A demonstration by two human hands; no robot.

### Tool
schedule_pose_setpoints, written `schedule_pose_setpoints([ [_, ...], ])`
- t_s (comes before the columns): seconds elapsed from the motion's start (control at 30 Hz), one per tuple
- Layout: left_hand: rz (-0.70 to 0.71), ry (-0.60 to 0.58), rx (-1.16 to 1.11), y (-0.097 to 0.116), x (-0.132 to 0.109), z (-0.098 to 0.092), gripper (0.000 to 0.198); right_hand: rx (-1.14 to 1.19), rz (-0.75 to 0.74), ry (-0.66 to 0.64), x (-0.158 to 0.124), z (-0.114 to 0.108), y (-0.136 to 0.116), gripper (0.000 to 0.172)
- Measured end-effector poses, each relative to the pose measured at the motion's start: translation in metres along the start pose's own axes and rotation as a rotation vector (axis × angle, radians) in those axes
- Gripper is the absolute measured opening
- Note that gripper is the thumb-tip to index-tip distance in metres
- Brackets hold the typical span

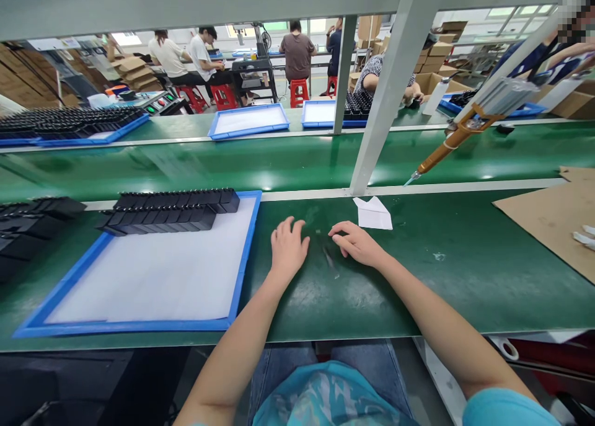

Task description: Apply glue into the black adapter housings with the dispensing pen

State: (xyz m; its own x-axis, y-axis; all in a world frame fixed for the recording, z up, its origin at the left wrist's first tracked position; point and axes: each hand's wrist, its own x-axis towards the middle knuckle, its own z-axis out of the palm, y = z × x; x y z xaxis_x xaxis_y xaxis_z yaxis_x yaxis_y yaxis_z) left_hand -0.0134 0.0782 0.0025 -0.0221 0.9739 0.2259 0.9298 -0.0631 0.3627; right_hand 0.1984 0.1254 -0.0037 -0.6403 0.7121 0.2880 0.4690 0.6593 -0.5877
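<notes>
head view, seated at bench. landmark: blue-rimmed tray [242, 252] with white liner, on the green bench mat [465, 277].

left hand [288, 249]: just right of the tray's right rim, palm down on the mat, fingers a little spread, holding nothing.

right hand [356, 243]: further right of the tray, past the left hand. palm down, fingers loosely bent, forefinger out toward the left hand. empty. the two hands are near each other but apart.

thin dark sliver [329, 260]: on the mat right of the tray, in the gap between the hands, nearer the right fingertips. neither hand touches it. too small to tell whether it is a loose piece or a scuff in the mat.

folded white paper slip [372, 214]: right of the tray and a little further back, just beyond the right hand, not touching it. one flap stands up slightly.

handling (judged): the slip is very light, limp and easily creased, and may skate on the smooth mat. best pinched at the raised flap or a free edge. the sliver, if loose, is light and stiff and lies flat, so it is hard to lift. pinch one end with the fingertips.

rest: black blocks [171, 210] in two rows along the tray's far edge. orange-handled tool [441, 153] hangs well right of and behind the tray. cardboard sheet [548, 221] lies far right of the tray.
</notes>
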Motion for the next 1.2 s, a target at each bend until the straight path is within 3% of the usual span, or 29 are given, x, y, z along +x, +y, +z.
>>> schedule_pose_setpoints([
  [0.07,-0.076,0.124,0.021,-0.001,0.003,0.000,0.035,0.027,0.052,0.068,0.001,-0.002,-0.002,0.066],
  [0.13,-0.065,0.142,-0.007,-0.002,0.004,0.001,0.036,0.021,0.061,0.119,0.000,-0.003,-0.002,0.061],
  [0.4,-0.029,0.022,-0.096,-0.002,0.003,0.004,0.036,0.064,-0.151,-0.125,-0.002,0.001,-0.003,0.040],
  [0.8,0.041,-0.098,-0.148,-0.001,0.001,0.002,0.033,0.006,-0.134,-0.142,-0.002,0.001,-0.004,0.037],
  [1.0,0.092,-0.213,-0.132,0.002,-0.002,-0.003,0.013,0.011,-0.170,-0.104,-0.002,0.003,-0.006,0.034],
  [1.2,0.170,-0.350,-0.113,-0.001,-0.005,-0.006,0.034,-0.022,-0.175,-0.179,0.000,0.009,-0.003,0.036],
])
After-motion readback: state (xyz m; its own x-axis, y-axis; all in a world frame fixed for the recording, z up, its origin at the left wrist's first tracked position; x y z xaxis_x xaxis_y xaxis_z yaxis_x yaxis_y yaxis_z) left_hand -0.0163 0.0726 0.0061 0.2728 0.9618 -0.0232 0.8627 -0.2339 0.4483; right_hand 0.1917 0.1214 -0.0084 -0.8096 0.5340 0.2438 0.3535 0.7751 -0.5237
